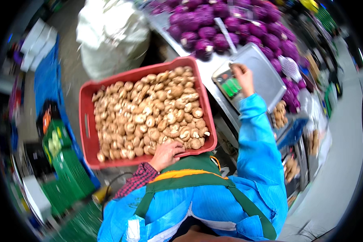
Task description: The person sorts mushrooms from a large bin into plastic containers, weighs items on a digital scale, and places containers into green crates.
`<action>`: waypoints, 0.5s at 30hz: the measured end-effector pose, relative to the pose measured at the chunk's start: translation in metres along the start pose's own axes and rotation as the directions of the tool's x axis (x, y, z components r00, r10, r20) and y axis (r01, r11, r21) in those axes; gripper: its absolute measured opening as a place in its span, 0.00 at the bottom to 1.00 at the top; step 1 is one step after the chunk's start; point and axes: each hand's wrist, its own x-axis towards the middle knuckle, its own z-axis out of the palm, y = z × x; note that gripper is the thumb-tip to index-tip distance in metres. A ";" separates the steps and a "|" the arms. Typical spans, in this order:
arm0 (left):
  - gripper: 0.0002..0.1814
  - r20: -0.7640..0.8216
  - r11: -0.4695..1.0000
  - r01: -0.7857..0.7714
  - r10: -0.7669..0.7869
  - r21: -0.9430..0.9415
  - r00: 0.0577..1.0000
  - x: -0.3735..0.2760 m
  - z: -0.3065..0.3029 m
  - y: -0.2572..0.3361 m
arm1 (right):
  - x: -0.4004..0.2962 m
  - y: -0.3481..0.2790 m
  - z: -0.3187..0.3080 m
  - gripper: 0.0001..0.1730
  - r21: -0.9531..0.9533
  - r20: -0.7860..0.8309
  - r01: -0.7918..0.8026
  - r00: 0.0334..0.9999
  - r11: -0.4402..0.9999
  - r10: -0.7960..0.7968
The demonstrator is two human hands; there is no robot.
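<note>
A red plastic crate full of brown mushrooms stands in front of me. My left hand rests at the near rim of the crate, its fingers over the edge by the mushrooms. My right hand is over the corner of a weighing scale with a metal pan and a lit green display. Between its thumb and fingers is a small dark thing, perhaps a mushroom; blur hides the detail.
Purple cabbages are heaped on the metal counter behind the scale. A large white woven sack stands behind the crate. Green plastic crates are at the left beside a blue board. Bagged brown produce lies right of the scale.
</note>
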 end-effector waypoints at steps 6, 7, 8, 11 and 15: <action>0.28 -0.002 0.938 0.333 -0.334 -0.093 0.942 -0.002 -0.007 0.025 | 0.235 0.070 -0.065 0.14 -0.673 0.191 0.596 0.711 0.437 -0.677; 0.28 -0.017 0.905 0.408 -0.413 -0.118 0.911 -0.005 0.000 0.032 | 0.251 0.053 -0.045 0.14 -0.719 0.220 0.531 0.786 0.449 -0.578; 0.29 -0.053 0.881 0.456 -0.465 -0.127 0.884 -0.005 0.001 0.036 | 0.273 0.052 -0.047 0.13 -0.802 0.278 0.543 0.709 0.250 -0.648; 0.29 -0.139 0.812 0.568 -0.583 -0.139 0.800 -0.004 0.010 0.050 | 0.329 0.057 -0.049 0.15 -0.905 0.371 0.424 0.766 -0.020 -0.524; 0.29 -0.209 0.773 0.618 -0.634 -0.140 0.745 0.001 0.014 0.056 | 0.402 0.062 -0.058 0.16 -0.875 0.414 0.482 0.801 0.054 -0.433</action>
